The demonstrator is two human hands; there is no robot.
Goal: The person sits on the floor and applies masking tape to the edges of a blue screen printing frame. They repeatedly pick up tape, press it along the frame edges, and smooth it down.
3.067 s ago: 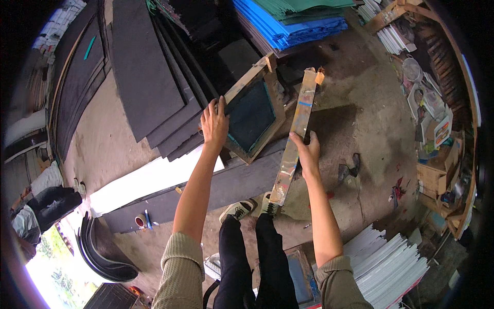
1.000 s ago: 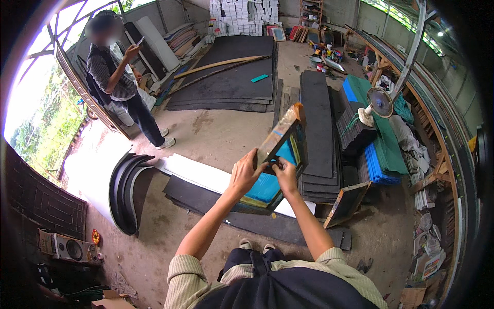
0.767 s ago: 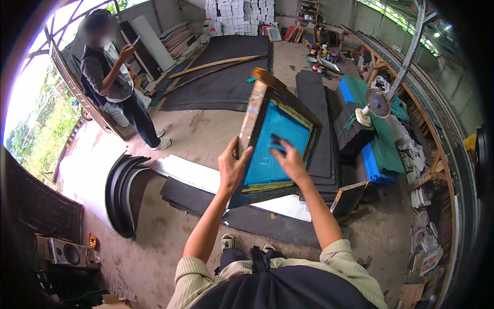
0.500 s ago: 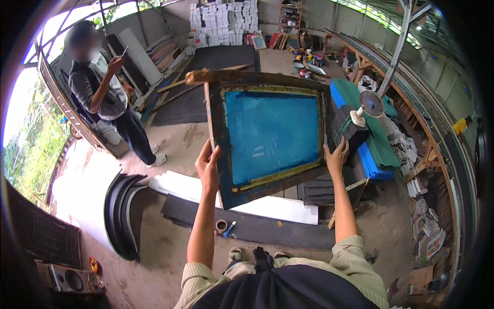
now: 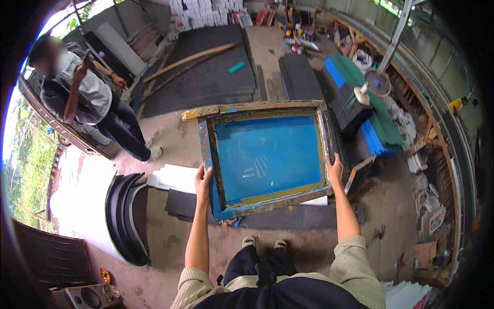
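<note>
Between my hands I hold up a screen printing frame [image 5: 267, 157], a worn wooden rectangle with blue mesh stretched across it and a few small pale marks low on the mesh. My left hand [image 5: 204, 184] grips its left side, thumb over the front edge. On the right side my right hand [image 5: 335, 172] has hold of the frame's edge, fingers partly behind it. A longer wooden bar [image 5: 252, 107] runs along the top and sticks out past the left corner. Under the frame, a dark sheet [image 5: 309, 219] on the floor is partly hidden.
At the left a person [image 5: 85, 90] stands with a phone. Curled black and white sheets [image 5: 126, 219] lie near my left. Dark sheets with a wooden stick [image 5: 190, 62] cover the floor ahead. To the right, a fan [image 5: 378, 83] stands by stacked green and blue sheets [image 5: 383, 136].
The frame has come lower and nearer, its face tipped upward, with both hands still on it. My view has tilted down, showing my feet and more floor ahead.
</note>
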